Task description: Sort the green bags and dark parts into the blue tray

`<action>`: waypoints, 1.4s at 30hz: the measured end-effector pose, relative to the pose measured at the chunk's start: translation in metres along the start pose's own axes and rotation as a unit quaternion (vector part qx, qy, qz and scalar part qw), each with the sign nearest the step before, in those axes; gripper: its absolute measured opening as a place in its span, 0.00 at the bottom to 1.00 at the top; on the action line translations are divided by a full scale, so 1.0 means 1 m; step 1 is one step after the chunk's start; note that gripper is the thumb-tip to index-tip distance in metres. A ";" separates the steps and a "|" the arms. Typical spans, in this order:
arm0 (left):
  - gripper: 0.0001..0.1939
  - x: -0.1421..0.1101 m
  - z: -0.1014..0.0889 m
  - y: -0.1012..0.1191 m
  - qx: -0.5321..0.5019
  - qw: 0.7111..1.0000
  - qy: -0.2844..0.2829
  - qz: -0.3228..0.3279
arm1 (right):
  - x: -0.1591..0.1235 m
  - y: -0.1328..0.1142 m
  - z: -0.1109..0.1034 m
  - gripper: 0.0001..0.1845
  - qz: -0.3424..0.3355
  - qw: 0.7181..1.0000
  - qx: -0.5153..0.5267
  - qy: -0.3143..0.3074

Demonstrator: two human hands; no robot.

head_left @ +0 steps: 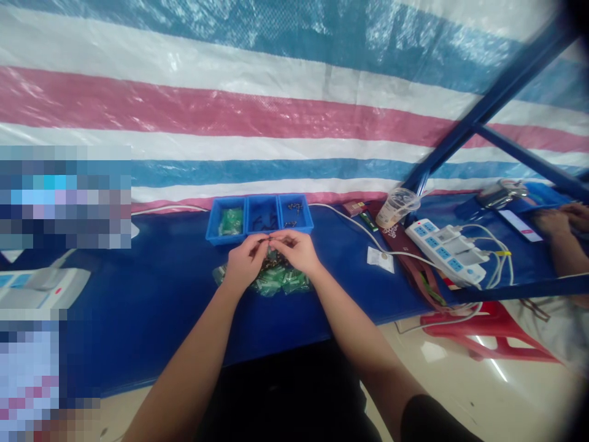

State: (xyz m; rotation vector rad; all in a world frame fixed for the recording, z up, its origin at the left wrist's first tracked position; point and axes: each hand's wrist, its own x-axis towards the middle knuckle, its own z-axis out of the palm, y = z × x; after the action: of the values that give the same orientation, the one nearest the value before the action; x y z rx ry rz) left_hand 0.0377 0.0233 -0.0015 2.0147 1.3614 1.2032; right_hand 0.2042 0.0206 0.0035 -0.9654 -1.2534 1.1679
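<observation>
My left hand and my right hand meet at the fingertips above the blue table. Both are closed in a pinch, and whatever lies between the fingers is too small to make out. Beneath them is a heap of small green clear-wrapped packets, with small dark and brassy pieces partly hidden by my hands. Just behind stand three blue bins in a row: the left bin has green packets, the middle bin dark pieces, the right bin small metal-looking parts.
On the right lie a white power strip with plugs and cables, a tilted plastic cup, a brown strap-like bag and a paper slip. Another power strip is at left. A co-worker's hand shows far right.
</observation>
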 end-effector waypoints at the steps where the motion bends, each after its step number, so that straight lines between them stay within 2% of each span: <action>1: 0.13 0.000 0.000 0.000 0.003 1.000 0.005 0.003 | 0.000 0.001 0.000 0.18 0.000 1.000 0.007 -0.003; 6: 0.13 0.001 -0.001 0.000 0.025 1.000 0.007 0.003 | -0.001 -0.001 0.000 0.19 0.004 1.000 -0.004 -0.008; 14: 0.15 0.001 -0.001 0.003 -0.009 1.000 -0.006 -0.010 | -0.001 -0.003 0.000 0.19 0.010 1.000 -0.018 0.010; 23: 0.13 0.001 -0.003 0.005 0.012 1.000 0.011 0.019 | -0.001 -0.001 -0.001 0.17 -0.005 1.000 0.001 0.000; 28: 0.15 0.001 -0.002 0.004 0.000 1.000 0.014 0.009 | 0.000 0.000 0.000 0.18 0.018 1.000 -0.015 0.000; 34: 0.16 0.001 -0.002 0.002 0.009 1.000 -0.012 -0.024 | 0.003 -0.006 -0.008 0.20 0.071 0.997 -0.010 -0.034; 36: 0.18 0.001 -0.002 0.003 0.002 0.999 -0.019 -0.040 | 0.006 -0.006 -0.012 0.21 0.091 0.996 0.005 0.002; 38: 0.18 0.002 -0.003 0.004 0.003 0.999 -0.016 -0.043 | 0.009 -0.006 -0.014 0.23 0.096 0.992 0.044 0.073; 40: 0.17 0.002 -0.003 0.005 0.011 0.999 -0.010 -0.035 | 0.012 -0.005 -0.016 0.27 0.078 0.983 0.095 0.136; 42: 0.16 0.002 -0.003 0.005 0.017 0.999 -0.010 -0.027 | 0.014 -0.004 -0.019 0.28 0.052 0.977 0.127 0.162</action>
State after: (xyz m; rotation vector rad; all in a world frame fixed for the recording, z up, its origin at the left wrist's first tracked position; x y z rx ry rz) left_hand 0.0377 0.0225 0.0043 1.9943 1.4271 1.1414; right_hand 0.2225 0.0353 0.0083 -0.9896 -0.7811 1.1640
